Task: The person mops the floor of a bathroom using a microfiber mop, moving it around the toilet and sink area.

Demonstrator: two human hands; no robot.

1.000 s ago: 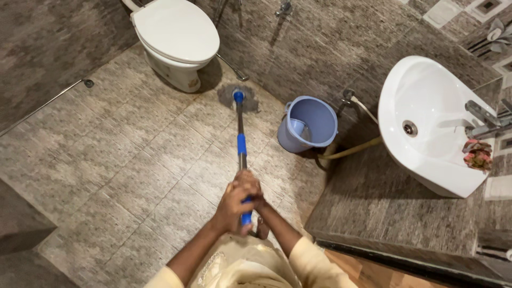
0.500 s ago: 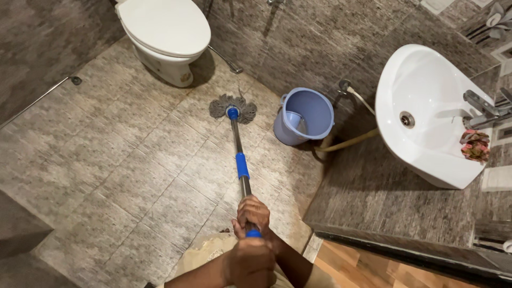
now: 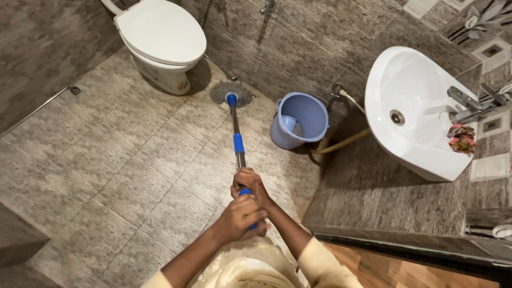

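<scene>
Both of my hands grip a mop handle, a metal pole with blue sleeves. My left hand holds the near end of the pole, and my right hand is closed around it just beyond. The grey stringy mop head rests on the brown tiled floor, near the wall and right of the white toilet. A light blue bucket stands to the right of the mop pole.
A white wall-mounted sink with a metal tap hangs at the right, a small reddish item on its rim. A yellowish hose runs along the wall behind the bucket. A dark threshold and wooden flooring lie at the bottom right.
The mop head has been pushed away from me, back toward the wall by the toilet, after being pulled nearer half a second ago. My arms have stretched forward with it.
</scene>
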